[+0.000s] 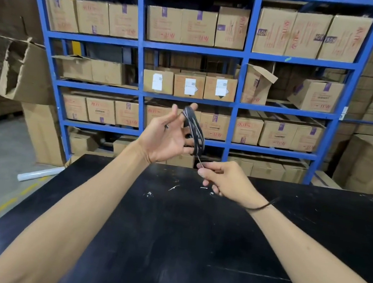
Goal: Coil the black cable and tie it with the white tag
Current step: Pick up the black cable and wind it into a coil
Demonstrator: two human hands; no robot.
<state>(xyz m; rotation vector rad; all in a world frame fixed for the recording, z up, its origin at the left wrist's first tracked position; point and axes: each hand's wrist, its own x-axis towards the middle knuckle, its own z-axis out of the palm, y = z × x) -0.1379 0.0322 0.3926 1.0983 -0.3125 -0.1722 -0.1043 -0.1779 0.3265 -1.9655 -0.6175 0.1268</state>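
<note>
Rack: blue steel shelving rack (246,58) at 12 o'clock, behind black flat tabletop (188,250).
Boxes: brown cardboard boxes (197,28) on its shelves.
Cable: coiled black cable (196,134) above tabletop's 12 o'clock edge.

Bare left hand (164,135), bare right hand (228,181) with thin black wristband (263,205).
</note>
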